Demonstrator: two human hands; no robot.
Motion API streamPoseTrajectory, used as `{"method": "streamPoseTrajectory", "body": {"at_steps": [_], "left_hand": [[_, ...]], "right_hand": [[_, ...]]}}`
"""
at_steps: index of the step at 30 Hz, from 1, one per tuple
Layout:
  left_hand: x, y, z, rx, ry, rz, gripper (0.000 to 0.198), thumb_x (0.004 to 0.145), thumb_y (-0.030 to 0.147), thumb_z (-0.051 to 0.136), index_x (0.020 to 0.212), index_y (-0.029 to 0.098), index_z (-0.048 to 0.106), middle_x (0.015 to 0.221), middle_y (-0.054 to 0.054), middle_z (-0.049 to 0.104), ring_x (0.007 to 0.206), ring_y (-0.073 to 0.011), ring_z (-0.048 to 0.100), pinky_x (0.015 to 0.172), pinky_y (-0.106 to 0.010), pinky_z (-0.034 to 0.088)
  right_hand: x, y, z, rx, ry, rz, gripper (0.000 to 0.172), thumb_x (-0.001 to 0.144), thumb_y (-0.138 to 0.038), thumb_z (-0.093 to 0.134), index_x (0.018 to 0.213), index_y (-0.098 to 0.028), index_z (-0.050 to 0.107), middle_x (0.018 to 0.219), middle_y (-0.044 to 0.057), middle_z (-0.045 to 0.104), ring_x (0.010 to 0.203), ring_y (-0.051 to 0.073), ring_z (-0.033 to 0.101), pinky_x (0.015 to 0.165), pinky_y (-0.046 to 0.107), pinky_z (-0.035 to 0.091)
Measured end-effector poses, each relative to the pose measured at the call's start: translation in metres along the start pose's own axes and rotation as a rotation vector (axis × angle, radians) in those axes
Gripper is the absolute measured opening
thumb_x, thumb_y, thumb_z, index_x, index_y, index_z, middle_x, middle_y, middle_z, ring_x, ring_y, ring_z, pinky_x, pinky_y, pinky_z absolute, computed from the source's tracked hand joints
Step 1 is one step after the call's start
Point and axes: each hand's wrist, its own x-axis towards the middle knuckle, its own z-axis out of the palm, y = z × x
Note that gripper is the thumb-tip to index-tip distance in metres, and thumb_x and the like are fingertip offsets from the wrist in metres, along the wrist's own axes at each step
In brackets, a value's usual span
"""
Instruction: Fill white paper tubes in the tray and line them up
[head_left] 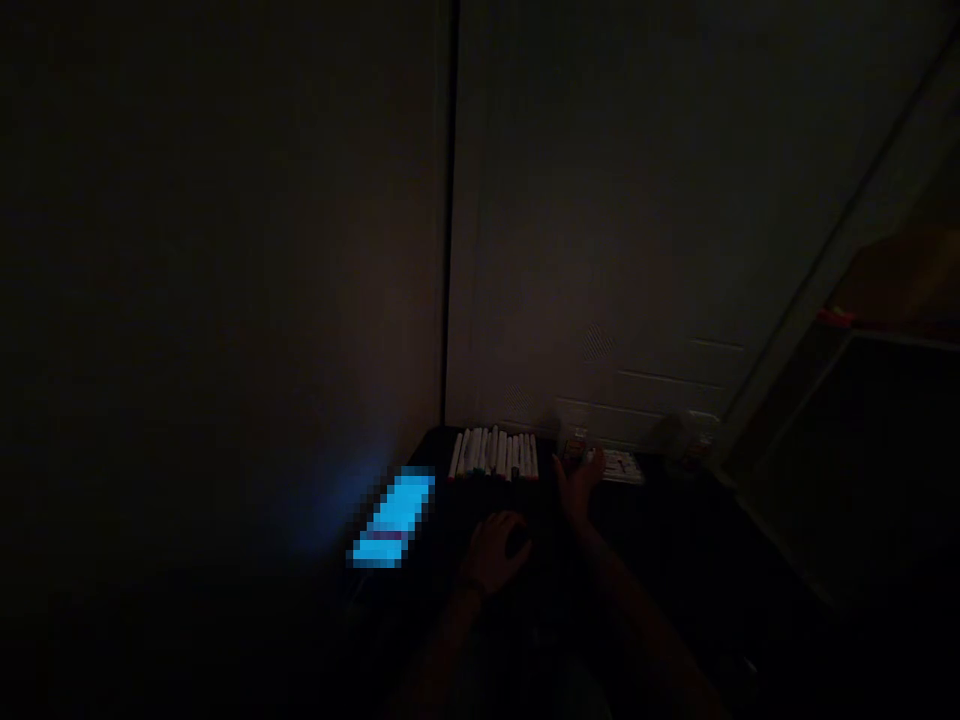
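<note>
The scene is very dark. My left hand (pixel 496 552) rests low over the dark table, fingers loosely bent and the thumb apart; I make out nothing in it. My right hand (pixel 576 490) reaches farther forward, thumb and fingers spread. Its fingertips are at the near end of a group of small white pieces (pixel 622 466), perhaps touching them; their kind is unclear. Left of that hand lies a row of several white markers (pixel 493 454), side by side, some with coloured ends towards me. Just beyond the right hand stands a clear container (pixel 576 436), hard to make out.
A lit screen (pixel 394 520), blurred into blocks, glows blue at the table's left side. Pale walls (pixel 540 250) meet in a corner behind the table. Another clear container (pixel 701 432) stands at the back right. An orange-brown shape (pixel 900 275) sits on the right.
</note>
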Motion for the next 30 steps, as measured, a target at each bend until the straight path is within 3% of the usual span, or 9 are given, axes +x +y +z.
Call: {"method": "streamPoseTrajectory", "body": {"at_steps": [2, 3, 6, 9, 14, 18, 25, 30], "left_hand": [[0.000, 0.000, 0.001, -0.002, -0.001, 0.002, 0.026, 0.078, 0.033, 0.047, 0.103, 0.027, 0.051, 0.109, 0.001, 0.052, 0.103, -0.0182, 0.044, 0.091, -0.035, 0.031], [0.001, 0.001, 0.001, -0.004, 0.001, 0.009, 0.026, 0.078, 0.033, 0.047, 0.103, 0.027, 0.052, 0.109, 0.000, 0.052, 0.103, -0.0183, 0.044, 0.091, -0.035, 0.031], [0.002, 0.000, 0.001, 0.005, 0.006, 0.020, 0.025, 0.077, 0.033, 0.048, 0.101, 0.025, 0.052, 0.109, -0.001, 0.052, 0.103, -0.0193, 0.043, 0.091, -0.035, 0.031], [0.002, -0.001, 0.001, 0.027, 0.002, 0.015, 0.026, 0.076, 0.035, 0.050, 0.101, 0.025, 0.052, 0.109, -0.002, 0.051, 0.103, -0.0206, 0.043, 0.091, -0.036, 0.031], [0.000, -0.003, 0.004, 0.048, 0.004, 0.025, 0.027, 0.077, 0.033, 0.047, 0.103, 0.025, 0.050, 0.109, -0.002, 0.051, 0.102, -0.0204, 0.043, 0.090, -0.037, 0.033], [0.001, -0.009, 0.009, 0.030, 0.045, 0.036, 0.027, 0.077, 0.027, 0.047, 0.103, 0.024, 0.049, 0.110, -0.002, 0.051, 0.104, -0.0197, 0.043, 0.091, -0.037, 0.033], [0.008, -0.026, 0.009, 0.031, 0.379, -0.136, 0.015, 0.077, 0.020, 0.044, 0.088, 0.021, 0.053, 0.120, -0.004, 0.043, 0.113, -0.0199, 0.038, 0.097, -0.040, 0.030], [0.017, -0.046, 0.009, 0.176, 0.458, -0.151, 0.025, 0.072, 0.024, 0.051, 0.095, 0.016, 0.053, 0.126, -0.010, 0.034, 0.119, -0.0260, 0.032, 0.098, -0.044, 0.030]], "right_hand": [[-0.008, -0.013, -0.010, 0.005, 0.008, -0.034, 0.072, 0.078, -0.046, 0.043, 0.130, -0.003, 0.019, 0.134, 0.023, 0.018, 0.126, 0.030, 0.011, 0.099, 0.052, 0.012], [-0.013, -0.021, -0.014, 0.016, -0.048, -0.080, 0.063, 0.079, -0.042, 0.041, 0.129, -0.006, 0.024, 0.135, 0.021, 0.019, 0.126, 0.029, 0.013, 0.099, 0.052, 0.013], [-0.024, -0.041, -0.018, 0.074, -0.342, -0.297, 0.041, 0.080, -0.034, 0.040, 0.117, -0.018, 0.044, 0.133, 0.010, 0.028, 0.124, 0.024, 0.022, 0.100, 0.047, 0.018], [-0.031, -0.053, -0.007, 0.132, -0.526, -0.386, 0.038, 0.078, -0.037, 0.044, 0.111, -0.020, 0.051, 0.131, 0.008, 0.035, 0.123, 0.022, 0.025, 0.100, 0.043, 0.021], [-0.040, -0.047, 0.016, 0.196, -0.461, -0.201, 0.045, 0.075, -0.044, 0.047, 0.109, -0.015, 0.053, 0.125, 0.012, 0.044, 0.125, 0.027, 0.023, 0.099, 0.051, 0.019], [-0.047, -0.039, 0.020, 0.194, -0.501, -0.237, 0.033, 0.073, -0.041, 0.051, 0.094, -0.018, 0.060, 0.119, 0.012, 0.050, 0.123, 0.030, 0.029, 0.096, 0.050, 0.025], [-0.046, -0.053, 0.003, 0.139, -0.411, -0.155, 0.047, 0.078, -0.046, 0.042, 0.113, -0.016, 0.051, 0.121, 0.013, 0.048, 0.116, 0.027, 0.039, 0.092, 0.041, 0.032], [-0.046, -0.057, 0.002, -0.110, -0.441, -0.136, 0.048, 0.083, -0.041, 0.035, 0.117, -0.009, 0.048, 0.122, 0.018, 0.046, 0.114, 0.025, 0.042, 0.092, 0.039, 0.031]]}}
